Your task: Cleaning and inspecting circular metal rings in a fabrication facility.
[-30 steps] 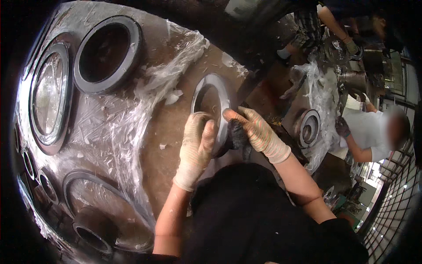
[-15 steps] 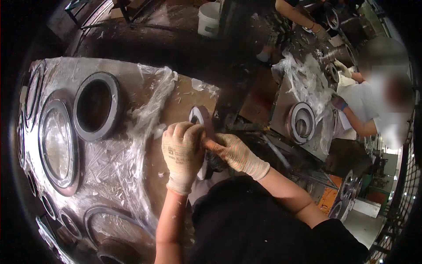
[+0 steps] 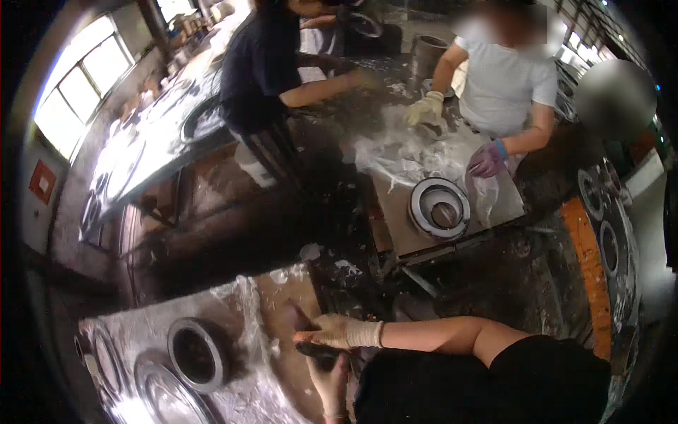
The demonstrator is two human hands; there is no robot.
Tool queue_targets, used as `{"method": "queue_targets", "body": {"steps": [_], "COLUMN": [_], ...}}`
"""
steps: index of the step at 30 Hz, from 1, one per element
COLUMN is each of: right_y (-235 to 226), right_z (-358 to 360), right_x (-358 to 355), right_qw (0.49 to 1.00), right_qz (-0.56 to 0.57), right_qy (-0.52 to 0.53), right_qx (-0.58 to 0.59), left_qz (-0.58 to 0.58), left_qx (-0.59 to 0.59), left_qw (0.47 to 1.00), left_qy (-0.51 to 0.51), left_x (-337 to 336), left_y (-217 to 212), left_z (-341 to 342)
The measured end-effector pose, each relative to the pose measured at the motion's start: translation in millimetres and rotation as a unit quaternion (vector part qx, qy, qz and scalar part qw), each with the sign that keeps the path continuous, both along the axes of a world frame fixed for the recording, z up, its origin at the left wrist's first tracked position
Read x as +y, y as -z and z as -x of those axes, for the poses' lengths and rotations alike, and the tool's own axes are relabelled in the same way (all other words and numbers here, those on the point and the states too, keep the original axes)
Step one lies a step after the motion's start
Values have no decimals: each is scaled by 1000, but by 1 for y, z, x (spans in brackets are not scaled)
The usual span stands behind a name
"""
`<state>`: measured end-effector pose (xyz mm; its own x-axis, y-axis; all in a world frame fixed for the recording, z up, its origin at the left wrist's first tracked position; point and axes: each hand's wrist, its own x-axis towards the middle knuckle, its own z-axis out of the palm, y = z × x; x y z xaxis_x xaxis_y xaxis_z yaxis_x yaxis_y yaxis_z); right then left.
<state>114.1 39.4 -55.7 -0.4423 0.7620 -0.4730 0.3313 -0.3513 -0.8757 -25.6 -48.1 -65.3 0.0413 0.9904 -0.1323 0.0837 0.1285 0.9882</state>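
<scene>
At the near edge of the table, my gloved hands meet around a small ring [image 3: 300, 318], brownish and blurred. My left hand [image 3: 330, 385] holds it from below, its fingers mostly hidden behind a dark patch between the hands. From the right, my right hand [image 3: 341, 331] reaches across with closed fingers on the ring; its glove tips are stained orange. To their left, a thick grey ring [image 3: 217, 357] with a dark opening lies on the plastic-covered table [image 3: 275, 300].
Larger rings [image 3: 152, 378] lie at the table's left. Ahead, a person in white with gloves [image 3: 508, 88] stands at a second table [image 3: 417, 244] bearing a grey ring [image 3: 459, 230] and crumpled plastic film [image 3: 395, 159]. Another person in black [image 3: 258, 71] leans in. An orange beam [image 3: 587, 275] stands right.
The view has swung up and right, so my hands sit lower in it and more of the room shows. The ring is still between my hands, with the right now above the left.
</scene>
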Motion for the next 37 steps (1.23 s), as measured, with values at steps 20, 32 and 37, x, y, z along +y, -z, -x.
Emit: {"method": "queue_targets", "body": {"steps": [20,32,37], "right_y": [-44,-57,-95], "right_z": [-197,-230,-199], "right_x": [5,-55,-23], "right_qw": [911,887,816], "right_qz": [-240,-99,20], "right_qy": [331,266,410], "right_qx": [-57,364,407], "left_qz": [121,-5,1], "left_qx": [-97,30,98], "left_qw": [986,936,911], "left_qy": [63,352,402], "left_x": [108,134,148], "left_y": [-94,-137,-124], "left_z": [-50,-124,-147]}}
